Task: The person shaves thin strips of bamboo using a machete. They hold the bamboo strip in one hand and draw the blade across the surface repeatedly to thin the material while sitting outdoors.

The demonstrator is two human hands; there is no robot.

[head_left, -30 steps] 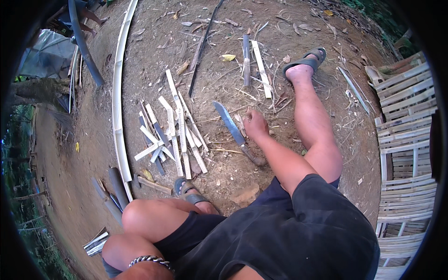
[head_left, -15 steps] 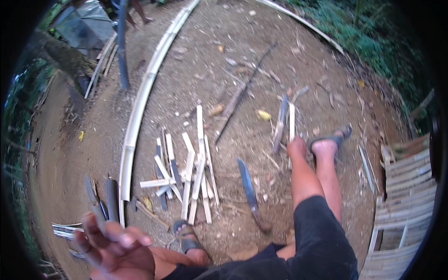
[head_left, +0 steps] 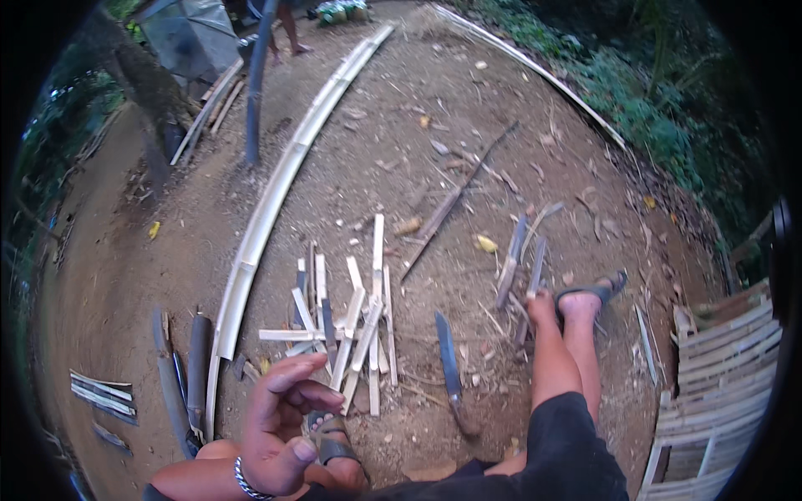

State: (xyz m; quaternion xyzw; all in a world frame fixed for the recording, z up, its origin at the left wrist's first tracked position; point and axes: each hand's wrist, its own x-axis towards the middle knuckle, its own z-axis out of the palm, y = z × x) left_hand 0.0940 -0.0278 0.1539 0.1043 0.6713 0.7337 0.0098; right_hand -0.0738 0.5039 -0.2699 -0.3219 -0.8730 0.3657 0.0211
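My left hand (head_left: 288,426), with a chain bracelet at the wrist, is raised over my left leg. Its fingers are bent and apart, with nothing in them. Beside my right sandal (head_left: 595,292), my right hand (head_left: 541,309) is closed round a narrow bamboo strip (head_left: 537,260), whose dark face shows beyond the fingers. Left of this strip lies a dark piece of wood (head_left: 507,275). A machete (head_left: 449,359) with a dark blade rests on the ground between my feet. Several pale bamboo strips (head_left: 363,321) lie crisscrossed in a loose pile ahead of my left sandal (head_left: 334,438).
A long split bamboo (head_left: 276,184) stretches away on the left. Dark bamboo lengths (head_left: 198,367) lie near its close end. A slatted bamboo structure (head_left: 718,392) stands at the right. Farther off are a stick (head_left: 455,200), a tree trunk (head_left: 150,92) and another person's legs (head_left: 291,33).
My left hand has moved right and forward, its bracelet now visible. The strip at my right hand showed a pale face before and shows a dark one now. The view has shifted.
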